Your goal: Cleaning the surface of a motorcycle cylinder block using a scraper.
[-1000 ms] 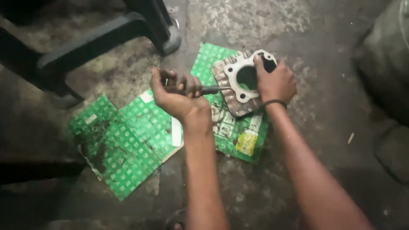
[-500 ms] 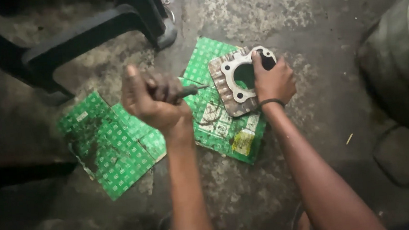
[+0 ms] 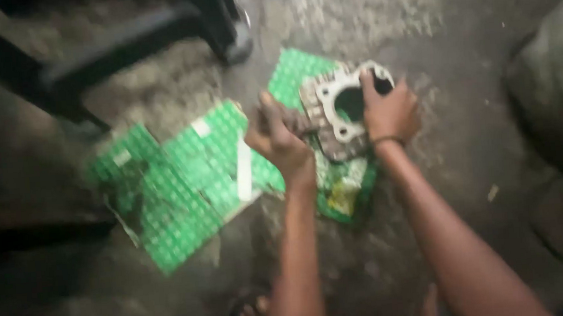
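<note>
A grey metal engine cylinder block (image 3: 338,111) with a round bore lies on flattened green cardboard (image 3: 184,184) on the concrete floor. My right hand (image 3: 389,111) grips the block's right edge and holds it steady. My left hand (image 3: 279,138) is closed around a dark tool handle; its tip touches the block's left side. The picture is blurred, so the tool's tip is hard to make out.
A black metal stand leg (image 3: 122,50) with a foot crosses the upper left. A large dark rounded object (image 3: 554,86) sits at the right edge. My toes (image 3: 253,315) show at the bottom. The grimy concrete floor (image 3: 467,165) surrounds the cardboard.
My left hand pulled the tool back away from the block, then swung in again against its left side. The right hand stayed on the block.
</note>
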